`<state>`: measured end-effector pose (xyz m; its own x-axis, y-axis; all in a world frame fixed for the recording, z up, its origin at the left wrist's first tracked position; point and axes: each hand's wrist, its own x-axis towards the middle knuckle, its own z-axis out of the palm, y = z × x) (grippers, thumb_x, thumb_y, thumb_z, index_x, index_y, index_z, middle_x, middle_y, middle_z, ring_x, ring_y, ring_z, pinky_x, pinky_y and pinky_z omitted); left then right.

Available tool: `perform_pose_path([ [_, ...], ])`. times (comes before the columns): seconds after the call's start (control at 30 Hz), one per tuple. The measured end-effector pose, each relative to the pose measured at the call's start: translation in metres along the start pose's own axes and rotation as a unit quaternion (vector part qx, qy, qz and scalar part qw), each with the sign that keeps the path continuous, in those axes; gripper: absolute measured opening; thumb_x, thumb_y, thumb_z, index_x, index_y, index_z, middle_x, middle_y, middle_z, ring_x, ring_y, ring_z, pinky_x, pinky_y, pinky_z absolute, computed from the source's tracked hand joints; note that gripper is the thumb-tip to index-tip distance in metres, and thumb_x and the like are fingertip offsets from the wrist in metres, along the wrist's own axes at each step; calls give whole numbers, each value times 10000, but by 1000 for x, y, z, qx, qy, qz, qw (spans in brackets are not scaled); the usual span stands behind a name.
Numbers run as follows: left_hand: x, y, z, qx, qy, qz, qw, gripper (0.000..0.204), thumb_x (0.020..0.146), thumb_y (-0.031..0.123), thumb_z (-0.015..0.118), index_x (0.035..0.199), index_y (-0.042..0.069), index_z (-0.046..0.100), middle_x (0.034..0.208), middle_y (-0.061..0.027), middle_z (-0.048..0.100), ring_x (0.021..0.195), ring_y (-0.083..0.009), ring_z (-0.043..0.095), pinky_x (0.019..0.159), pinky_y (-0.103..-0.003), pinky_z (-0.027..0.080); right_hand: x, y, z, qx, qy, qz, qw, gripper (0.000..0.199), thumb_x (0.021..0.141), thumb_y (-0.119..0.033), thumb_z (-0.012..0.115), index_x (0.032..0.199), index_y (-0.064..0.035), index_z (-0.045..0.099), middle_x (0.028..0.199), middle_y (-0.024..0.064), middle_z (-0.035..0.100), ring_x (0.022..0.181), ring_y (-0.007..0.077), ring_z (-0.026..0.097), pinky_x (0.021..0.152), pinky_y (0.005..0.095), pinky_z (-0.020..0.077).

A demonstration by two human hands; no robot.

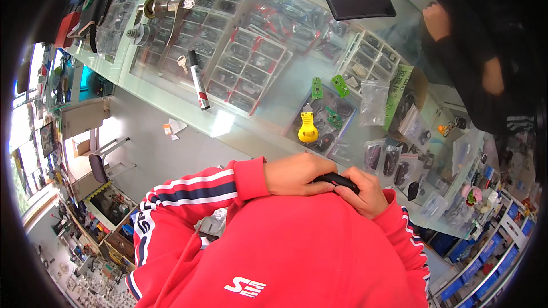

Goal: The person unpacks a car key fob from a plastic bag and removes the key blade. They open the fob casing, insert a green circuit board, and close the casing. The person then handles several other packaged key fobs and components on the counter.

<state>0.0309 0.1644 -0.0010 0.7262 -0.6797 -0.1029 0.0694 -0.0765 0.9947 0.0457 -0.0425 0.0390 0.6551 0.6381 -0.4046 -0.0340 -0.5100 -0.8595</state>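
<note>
Close to my chest, at the front edge of the glass counter, both hands are closed around a small black object that looks like a key fob [338, 181]. My left hand [299, 174] grips its left end with the fingers bent over it. My right hand [366, 193] pinches the other end, thumb and fingers wrapped round it. Much of the fob is covered by my fingers. Just beyond my hands lies a yellow key-shaped tool [307, 128] with a short metal tip. Past it are a green circuit board [317, 88] and a second green board [340, 85].
A marker [198, 80] and a loose key [182, 64] rest on the glass counter [171, 92] at left, near a metal clamp-like device [165, 7]. A black phone [359, 3] lies at the back. Bagged key fobs [391, 159] sit at right. Another person's hand [436, 21] is across the counter.
</note>
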Motion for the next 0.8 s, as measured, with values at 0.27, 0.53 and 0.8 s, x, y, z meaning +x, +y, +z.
perform_pose_path([
  [0.27, -4, 4, 3, -83, -100, -56, 990, 215, 849, 172, 502, 977, -1, 507, 811, -166, 571, 726, -320, 565, 637, -369, 438, -2, 8, 7, 87, -73, 1, 994, 277, 806, -267, 546, 753, 0, 494, 636, 149, 459, 569, 290, 474, 525, 341, 372],
  [0.53, -5, 12, 9, -139, -35, -34, 989, 235, 828, 202, 525, 934, -8, 518, 712, -197, 555, 637, -349, 552, 564, -367, 424, 0, 2, 6, 136, -41, -69, 987, 316, 779, -256, 572, 632, -6, 447, 541, 140, 402, 469, 296, 408, 440, 348, 325],
  [0.8, 29, 52, -26, -13, 15, 134, 991, 202, 747, 172, 611, 798, 3, 513, 572, -129, 493, 495, -289, 511, 448, -336, 395, 20, -25, -37, 64, 29, -254, 965, 206, 665, -124, 639, 647, -9, 469, 523, 101, 394, 420, 260, 405, 390, 326, 317],
])
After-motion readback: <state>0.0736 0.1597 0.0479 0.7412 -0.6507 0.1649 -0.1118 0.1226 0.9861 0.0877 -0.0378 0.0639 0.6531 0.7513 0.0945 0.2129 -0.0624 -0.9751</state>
